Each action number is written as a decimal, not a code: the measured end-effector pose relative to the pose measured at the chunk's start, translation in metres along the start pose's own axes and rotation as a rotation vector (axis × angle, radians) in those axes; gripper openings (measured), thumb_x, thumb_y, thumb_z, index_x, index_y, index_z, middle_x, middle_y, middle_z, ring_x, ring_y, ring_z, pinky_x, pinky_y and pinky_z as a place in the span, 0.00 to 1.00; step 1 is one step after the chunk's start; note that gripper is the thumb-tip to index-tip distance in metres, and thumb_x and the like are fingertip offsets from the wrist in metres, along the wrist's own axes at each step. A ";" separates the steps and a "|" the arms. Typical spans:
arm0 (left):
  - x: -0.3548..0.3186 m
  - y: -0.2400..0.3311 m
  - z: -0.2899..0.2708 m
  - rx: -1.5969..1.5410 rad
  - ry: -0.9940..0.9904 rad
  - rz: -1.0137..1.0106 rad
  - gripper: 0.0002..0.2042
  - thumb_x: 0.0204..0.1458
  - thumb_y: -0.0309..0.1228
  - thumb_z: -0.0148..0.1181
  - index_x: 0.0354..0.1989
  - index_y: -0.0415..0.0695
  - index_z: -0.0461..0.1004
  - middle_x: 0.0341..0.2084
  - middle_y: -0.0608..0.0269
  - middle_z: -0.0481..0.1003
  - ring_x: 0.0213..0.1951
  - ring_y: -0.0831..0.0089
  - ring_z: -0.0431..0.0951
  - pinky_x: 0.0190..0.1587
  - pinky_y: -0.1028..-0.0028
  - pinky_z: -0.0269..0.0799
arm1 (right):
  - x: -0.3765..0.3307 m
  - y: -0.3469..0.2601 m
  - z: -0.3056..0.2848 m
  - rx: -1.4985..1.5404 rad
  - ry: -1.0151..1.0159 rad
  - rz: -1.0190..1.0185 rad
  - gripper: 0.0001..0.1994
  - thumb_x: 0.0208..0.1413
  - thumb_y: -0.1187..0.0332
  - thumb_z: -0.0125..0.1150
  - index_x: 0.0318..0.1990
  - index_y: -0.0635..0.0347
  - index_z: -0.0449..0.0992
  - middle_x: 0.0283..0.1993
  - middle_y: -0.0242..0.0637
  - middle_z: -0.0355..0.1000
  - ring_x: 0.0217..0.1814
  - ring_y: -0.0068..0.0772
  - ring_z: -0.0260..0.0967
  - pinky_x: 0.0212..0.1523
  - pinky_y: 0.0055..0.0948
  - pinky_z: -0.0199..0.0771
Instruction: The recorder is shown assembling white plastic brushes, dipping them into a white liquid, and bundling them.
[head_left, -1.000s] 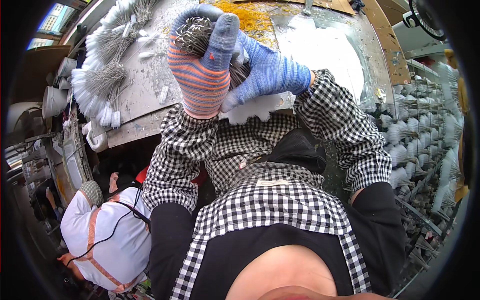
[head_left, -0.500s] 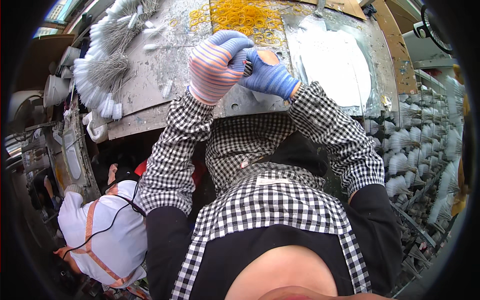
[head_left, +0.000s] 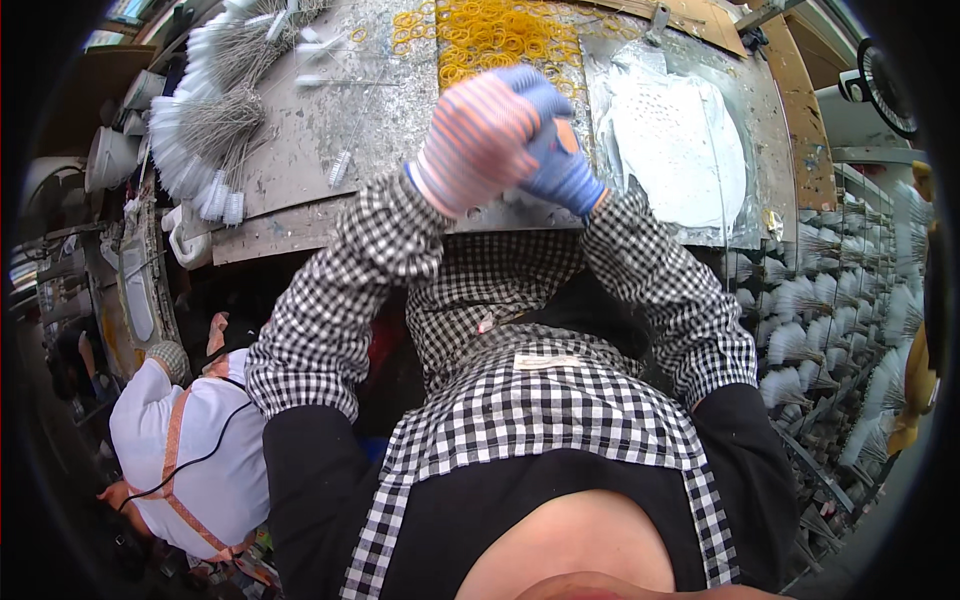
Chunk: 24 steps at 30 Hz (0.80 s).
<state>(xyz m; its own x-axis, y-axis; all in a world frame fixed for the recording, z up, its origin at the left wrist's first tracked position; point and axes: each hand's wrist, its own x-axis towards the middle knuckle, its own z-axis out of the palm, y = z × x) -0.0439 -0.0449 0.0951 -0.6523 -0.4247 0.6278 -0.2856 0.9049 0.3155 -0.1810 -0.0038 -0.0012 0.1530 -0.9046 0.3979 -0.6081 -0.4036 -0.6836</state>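
Note:
My left hand (head_left: 474, 143), in a pink-and-blue striped knit glove, is closed and partly blurred by motion. It overlaps my right hand (head_left: 563, 172), which wears a blue knit glove with bare skin showing near the thumb. Both are pressed together over the front of the worktable (head_left: 290, 215); whatever is between the fingers is hidden. Just beyond them lies a pile of yellow rubber bands (head_left: 505, 42). To the right of my right hand, a white, wet-looking slab of paste (head_left: 680, 150) with small dents covers a board.
Bundles of white-bristled wire brushes (head_left: 195, 130) are heaped at the table's left, with one small brush (head_left: 341, 168) apart from them. A rack of similar brushes (head_left: 800, 335) stands at right, below a black fan (head_left: 885, 88). A co-worker in white (head_left: 205, 450) is at lower left.
My left hand has shifted right and slightly nearer, further over my right hand. A dark object with a red spot, seen between the hands earlier, is now covered.

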 end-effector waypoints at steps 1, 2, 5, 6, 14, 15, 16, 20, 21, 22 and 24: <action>0.014 -0.016 0.005 -0.016 0.025 0.022 0.12 0.42 0.24 0.67 0.37 0.48 0.85 0.34 0.61 0.82 0.37 0.60 0.84 0.41 0.67 0.80 | 0.002 0.027 0.011 0.151 -0.031 0.235 0.15 0.51 0.56 0.71 0.38 0.57 0.81 0.33 0.39 0.81 0.36 0.42 0.80 0.39 0.34 0.79; 0.034 -0.026 0.000 -0.008 0.060 0.046 0.12 0.42 0.23 0.66 0.37 0.48 0.85 0.35 0.61 0.82 0.37 0.60 0.84 0.40 0.67 0.80 | 0.020 0.027 0.003 0.279 -0.046 0.211 0.16 0.51 0.52 0.71 0.33 0.57 0.81 0.30 0.41 0.80 0.34 0.45 0.80 0.37 0.36 0.79; 0.034 -0.007 -0.007 -0.033 0.160 0.101 0.12 0.44 0.21 0.64 0.38 0.48 0.85 0.34 0.60 0.82 0.36 0.59 0.84 0.40 0.66 0.80 | 0.012 0.014 -0.006 0.099 0.080 0.053 0.17 0.49 0.52 0.72 0.34 0.56 0.82 0.31 0.42 0.80 0.34 0.45 0.79 0.37 0.36 0.79; 0.034 -0.005 -0.006 -0.052 0.178 0.097 0.12 0.43 0.21 0.64 0.37 0.48 0.85 0.35 0.60 0.82 0.36 0.59 0.84 0.40 0.66 0.80 | 0.006 0.024 0.000 0.001 0.010 0.154 0.16 0.48 0.52 0.72 0.35 0.55 0.82 0.32 0.42 0.80 0.35 0.45 0.79 0.38 0.36 0.79; 0.036 -0.017 0.015 -0.043 0.042 0.066 0.10 0.44 0.24 0.66 0.36 0.50 0.84 0.33 0.61 0.80 0.35 0.59 0.82 0.39 0.65 0.79 | -0.001 0.021 0.016 0.558 0.175 0.243 0.18 0.52 0.57 0.73 0.43 0.60 0.79 0.37 0.39 0.80 0.41 0.35 0.79 0.44 0.33 0.79; 0.048 -0.012 0.013 -0.053 0.103 0.149 0.10 0.46 0.23 0.64 0.37 0.50 0.84 0.32 0.60 0.80 0.35 0.58 0.81 0.38 0.64 0.78 | 0.000 0.028 0.006 0.072 -0.013 0.127 0.20 0.56 0.56 0.71 0.47 0.62 0.77 0.43 0.40 0.79 0.47 0.34 0.78 0.46 0.31 0.79; 0.057 -0.008 0.013 -0.048 0.101 0.145 0.10 0.46 0.23 0.64 0.37 0.50 0.84 0.32 0.60 0.80 0.35 0.58 0.81 0.38 0.64 0.78 | 0.007 0.020 -0.003 0.078 -0.016 0.124 0.20 0.56 0.56 0.71 0.47 0.62 0.77 0.43 0.40 0.79 0.47 0.34 0.78 0.46 0.31 0.79; 0.033 -0.013 0.036 -0.007 0.067 0.134 0.09 0.45 0.26 0.66 0.36 0.50 0.84 0.31 0.61 0.79 0.33 0.58 0.81 0.36 0.63 0.78 | -0.012 0.021 0.015 -0.054 -0.228 0.302 0.28 0.65 0.55 0.60 0.67 0.59 0.65 0.63 0.43 0.66 0.68 0.40 0.63 0.67 0.40 0.66; 0.024 -0.006 0.032 -0.033 0.035 0.117 0.09 0.45 0.27 0.66 0.36 0.49 0.83 0.31 0.62 0.80 0.33 0.58 0.81 0.36 0.64 0.78 | -0.021 0.025 0.021 -0.071 -0.055 0.216 0.24 0.60 0.56 0.65 0.60 0.57 0.72 0.57 0.43 0.72 0.60 0.39 0.70 0.58 0.39 0.72; 0.012 0.004 0.019 -0.042 0.004 0.096 0.09 0.44 0.27 0.67 0.36 0.48 0.83 0.31 0.62 0.80 0.33 0.59 0.82 0.36 0.64 0.79 | -0.023 0.024 0.026 -0.079 0.114 0.116 0.21 0.55 0.57 0.70 0.54 0.55 0.78 0.51 0.42 0.77 0.51 0.39 0.77 0.49 0.37 0.78; -0.008 0.018 -0.002 -0.069 -0.021 0.130 0.10 0.43 0.28 0.68 0.37 0.48 0.84 0.32 0.62 0.80 0.35 0.61 0.83 0.38 0.66 0.80 | -0.027 -0.004 0.014 0.195 0.244 -0.025 0.19 0.54 0.60 0.69 0.51 0.55 0.78 0.47 0.41 0.79 0.48 0.43 0.78 0.47 0.39 0.79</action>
<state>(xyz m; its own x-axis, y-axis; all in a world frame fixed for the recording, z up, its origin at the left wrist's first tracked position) -0.0424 -0.0253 0.0974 -0.6952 -0.3027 0.6520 -0.1492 0.9480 0.2811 -0.1722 0.0198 -0.0178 -0.0392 -0.8438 0.5352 -0.4420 -0.4657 -0.7667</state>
